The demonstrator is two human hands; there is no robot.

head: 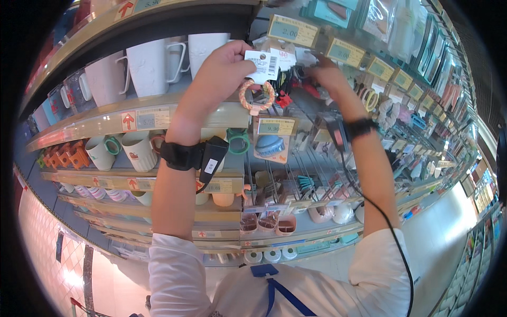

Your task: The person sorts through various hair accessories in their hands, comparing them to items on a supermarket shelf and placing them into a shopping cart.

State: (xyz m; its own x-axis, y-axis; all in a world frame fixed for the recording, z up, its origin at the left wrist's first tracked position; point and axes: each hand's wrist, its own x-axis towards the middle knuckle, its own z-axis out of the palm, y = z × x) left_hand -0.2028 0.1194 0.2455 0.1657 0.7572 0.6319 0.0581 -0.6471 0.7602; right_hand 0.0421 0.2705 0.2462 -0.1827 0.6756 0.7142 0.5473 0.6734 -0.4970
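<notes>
My left hand [227, 69] pinches a white hang card [261, 66] that bears a barcode and printing. From the card's lower edge hangs a braided orange-and-yellow hair tie [241, 97]. To its right, my right hand [328, 77] reaches in among hanging hair accessories. Its fingertips are partly lost among white cards, and whether they grip anything is unclear. Between both hands are dark hair ties and a red bow-shaped piece [283, 99]. Another white card [285, 55] with pink lettering sits just behind the one I hold.
White mugs [146, 67] stand on the shelf at left, with patterned mugs [138, 150] below. A carded blue brush [270, 146] hangs under a price tag [276, 126]. Metal peg hooks [317, 168] stick out at centre right. Scrunchies [390, 113] hang further right.
</notes>
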